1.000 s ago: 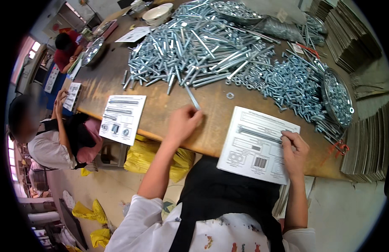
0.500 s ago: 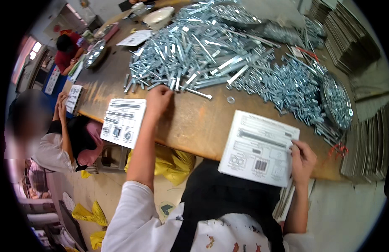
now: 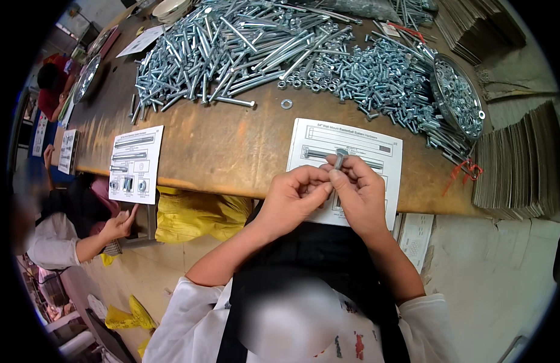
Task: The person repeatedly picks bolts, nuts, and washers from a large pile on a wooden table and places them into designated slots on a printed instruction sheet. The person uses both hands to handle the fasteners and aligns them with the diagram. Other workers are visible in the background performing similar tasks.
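As I see it through the head camera, the right hand [image 3: 363, 199] pinches a bolt [image 3: 339, 158] over the printed card [image 3: 352, 140] on the worktop [image 3: 225, 145]. I can't tell whether the curled left hand [image 3: 292, 202] grips its hidden end. The bolt's head points away from the wearer, its long axis leaning slightly right. I judge this step two-handed handling; the next move calls for a steady pinch.

Bolts [image 3: 231, 57] on table [image 3: 225, 142], card [image 3: 380, 148] before them — cardboard stacks [image 3: 522, 166] right
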